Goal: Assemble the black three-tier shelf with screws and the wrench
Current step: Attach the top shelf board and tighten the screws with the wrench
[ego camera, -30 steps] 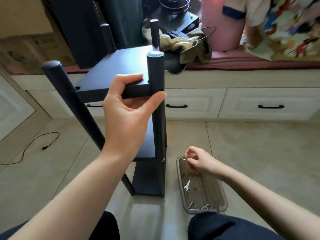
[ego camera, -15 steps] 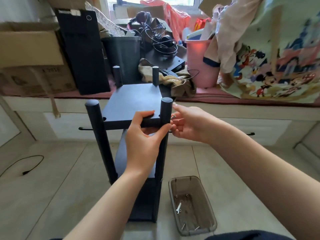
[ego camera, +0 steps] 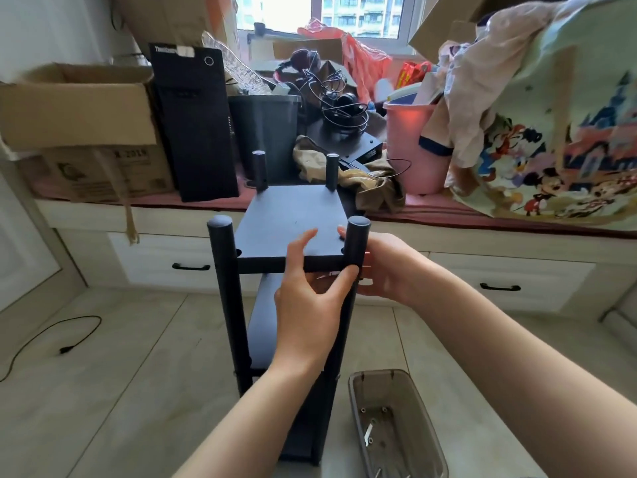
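Observation:
The black three-tier shelf [ego camera: 289, 219] stands upright on the floor in front of me. My left hand [ego camera: 310, 305] grips the front edge of its top board, fingers on top and thumb against the front right post [ego camera: 358, 236]. My right hand [ego camera: 389, 267] is at the right side of that post at board height. Its fingers curl round the post and one fingertip shows on the board. The small screw it carried is hidden behind the post. A clear brown tray [ego camera: 351, 384] on the floor at the lower right holds a small wrench [ego camera: 369, 432] and several screws [ego camera: 362, 410].
A window bench with white drawers [ego camera: 499, 281] runs behind the shelf. On it are cardboard boxes [ego camera: 79, 108], a black computer tower [ego camera: 193, 122], a pink bucket [ego camera: 410, 139] and clothes. A black cable [ego camera: 65, 339] lies on the tiled floor at the left.
My right hand left the tray with a screw, rose to the front right post and now sits closer round it. My view tilted upward. The left hand stayed on the top board.

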Demonstrator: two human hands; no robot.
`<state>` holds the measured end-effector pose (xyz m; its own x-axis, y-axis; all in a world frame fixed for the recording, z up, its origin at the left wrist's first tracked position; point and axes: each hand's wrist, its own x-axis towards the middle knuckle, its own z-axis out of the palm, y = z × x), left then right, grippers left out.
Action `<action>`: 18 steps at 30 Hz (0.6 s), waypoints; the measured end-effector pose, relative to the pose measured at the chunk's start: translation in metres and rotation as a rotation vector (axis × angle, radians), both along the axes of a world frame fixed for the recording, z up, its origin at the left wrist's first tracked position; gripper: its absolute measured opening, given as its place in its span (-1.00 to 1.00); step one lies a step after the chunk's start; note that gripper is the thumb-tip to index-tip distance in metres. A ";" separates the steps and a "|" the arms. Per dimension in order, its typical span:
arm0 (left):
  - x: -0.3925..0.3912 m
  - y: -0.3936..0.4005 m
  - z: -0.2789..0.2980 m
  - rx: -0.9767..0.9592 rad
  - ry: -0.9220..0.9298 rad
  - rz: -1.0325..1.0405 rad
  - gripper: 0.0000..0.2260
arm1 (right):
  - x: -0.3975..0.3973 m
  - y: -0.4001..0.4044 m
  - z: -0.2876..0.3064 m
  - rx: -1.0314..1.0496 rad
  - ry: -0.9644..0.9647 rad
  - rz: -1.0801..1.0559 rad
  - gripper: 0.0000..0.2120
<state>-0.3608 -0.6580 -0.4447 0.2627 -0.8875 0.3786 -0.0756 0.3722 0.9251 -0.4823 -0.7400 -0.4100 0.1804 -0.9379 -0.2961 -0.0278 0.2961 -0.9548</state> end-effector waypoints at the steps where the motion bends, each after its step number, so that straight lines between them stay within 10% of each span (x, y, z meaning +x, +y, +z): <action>1: 0.003 0.002 0.000 0.001 0.041 0.021 -0.56 | 0.000 0.000 -0.001 0.000 -0.012 0.001 -0.66; 10: 0.033 0.013 0.012 0.206 0.794 0.120 -0.68 | 0.001 -0.003 -0.004 -0.013 -0.034 0.046 -0.56; 14: 0.032 0.008 0.015 0.237 0.930 0.032 -0.89 | 0.003 -0.004 -0.005 -0.022 -0.038 0.043 -0.56; 18: 0.035 -0.005 0.017 0.243 0.981 -0.147 -0.69 | 0.003 -0.003 -0.006 -0.029 -0.047 0.038 -0.58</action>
<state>-0.3262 -0.6630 -0.4274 0.2421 -0.9602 -0.1391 0.7875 0.1107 0.6063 -0.4793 -0.7433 -0.4161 0.2289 -0.9383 -0.2592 0.0070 0.2679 -0.9634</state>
